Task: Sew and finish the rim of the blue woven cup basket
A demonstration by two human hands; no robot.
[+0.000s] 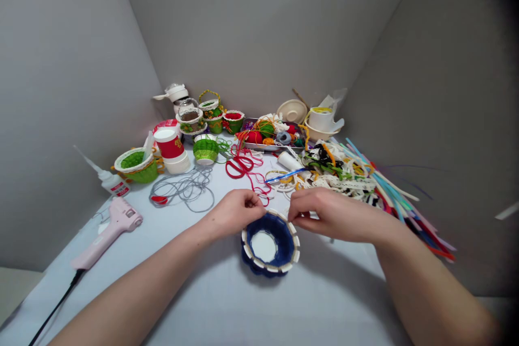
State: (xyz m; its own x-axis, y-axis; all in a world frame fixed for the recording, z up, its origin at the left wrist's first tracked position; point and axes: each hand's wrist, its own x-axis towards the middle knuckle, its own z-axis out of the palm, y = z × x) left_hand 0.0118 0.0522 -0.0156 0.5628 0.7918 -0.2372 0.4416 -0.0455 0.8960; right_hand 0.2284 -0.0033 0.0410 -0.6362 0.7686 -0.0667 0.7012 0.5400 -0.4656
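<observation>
A small paper cup woven round with dark blue yarn point(271, 246) stands on the table in front of me, its white rim strips showing. My left hand point(234, 212) is closed in a pinch at the cup's far left rim. My right hand point(320, 215) pinches the far right rim, fingers pressed together. Both hands touch the cup; whether they also hold a strand of yarn is hidden.
A pink glue gun point(111, 227) and its cord lie at the left, next to a glue bottle point(109, 181). Grey cord point(184, 189), red scissors point(239, 166), finished green baskets point(138, 165), stacked paper cups point(172, 148), a tray of yarn point(270, 135) and coloured strips point(389, 189) crowd the back and right.
</observation>
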